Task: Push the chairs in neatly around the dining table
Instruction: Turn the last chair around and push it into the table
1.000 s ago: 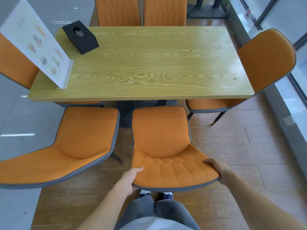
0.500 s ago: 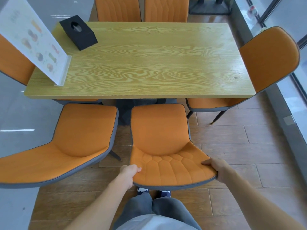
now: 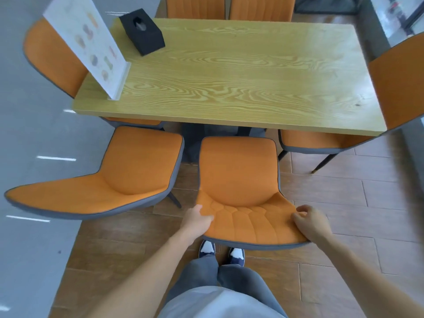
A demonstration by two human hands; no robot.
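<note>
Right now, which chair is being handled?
Start at the wooden dining table. Two orange chairs stand along its near edge. It is the right-hand chair, the only one whose backrest is gripped by the left hand and right hand.

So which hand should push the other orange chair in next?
Probably the left hand. It grips the held chair on the side nearest the neighbouring chair, whose seat sits short of the table. The right hand is farther away.
</note>
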